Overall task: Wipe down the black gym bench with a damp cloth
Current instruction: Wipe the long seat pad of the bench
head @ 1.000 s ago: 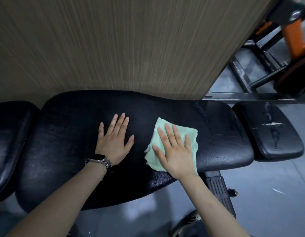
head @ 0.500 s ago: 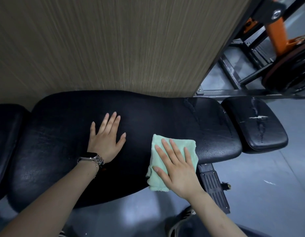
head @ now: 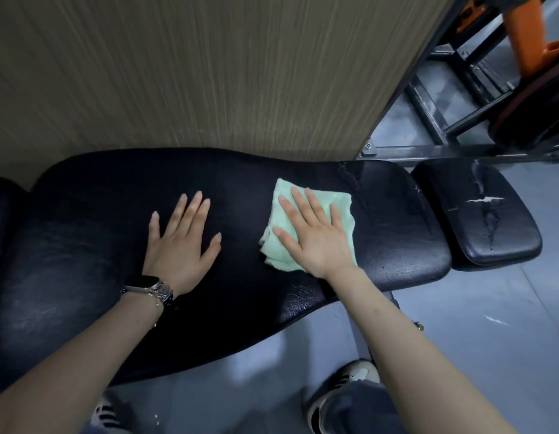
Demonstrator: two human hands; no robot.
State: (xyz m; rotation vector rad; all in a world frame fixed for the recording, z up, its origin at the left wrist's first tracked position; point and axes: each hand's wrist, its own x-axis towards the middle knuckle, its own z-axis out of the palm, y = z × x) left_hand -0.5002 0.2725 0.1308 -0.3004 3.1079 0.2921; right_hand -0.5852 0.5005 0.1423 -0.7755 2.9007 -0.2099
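Observation:
The black gym bench [head: 93, 245] stretches across the view, its long padded back in the middle. A folded pale green cloth [head: 279, 252] lies on the pad's right half. My right hand [head: 315, 236] presses flat on the cloth with straight fingers, covering most of it. My left hand [head: 181, 242] rests flat on the bare pad to the left of the cloth, fingers spread, a watch on its wrist.
A smaller cracked seat pad [head: 478, 211] adjoins the bench on the right. A wood-grain wall [head: 193, 73] stands right behind the bench. A black and orange metal machine frame [head: 491, 73] fills the far right corner. Grey floor and my shoes [head: 350, 383] lie below.
My right hand slid the cloth from the pad's near edge up toward the wall side. The left hand stayed flat on the pad.

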